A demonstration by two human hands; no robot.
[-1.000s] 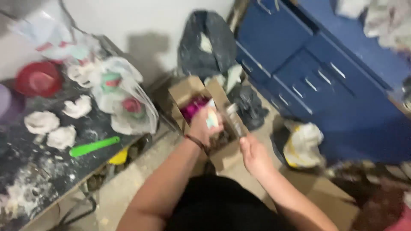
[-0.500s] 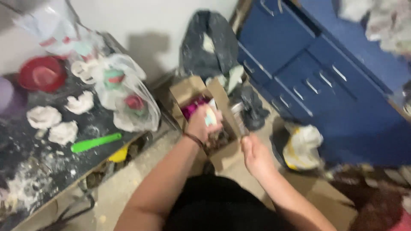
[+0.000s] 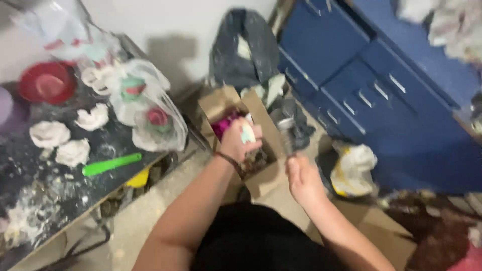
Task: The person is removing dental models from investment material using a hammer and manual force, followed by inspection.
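Observation:
My left hand (image 3: 240,141) is closed around a small pale object with a green patch, held over an open cardboard box (image 3: 217,104) on the floor. Something magenta (image 3: 224,125) lies inside the box. My right hand (image 3: 303,178) grips a grey tool (image 3: 286,131) whose blurred end sticks up beside the box's right flap. The frame is blurred, so I cannot make out what kind of tool it is.
A dark work table (image 3: 60,165) on the left carries white plaster lumps (image 3: 48,134), a green tool (image 3: 111,164), a red bowl (image 3: 47,83) and plastic bags (image 3: 148,113). Blue cabinets (image 3: 371,85) stand on the right. A black sack (image 3: 243,47) leans against the wall; a white and yellow bag (image 3: 353,168) lies on the floor.
My right hand has drawn back a little from the box with the grey tool. My left hand stays over the box. The view has shifted slightly.

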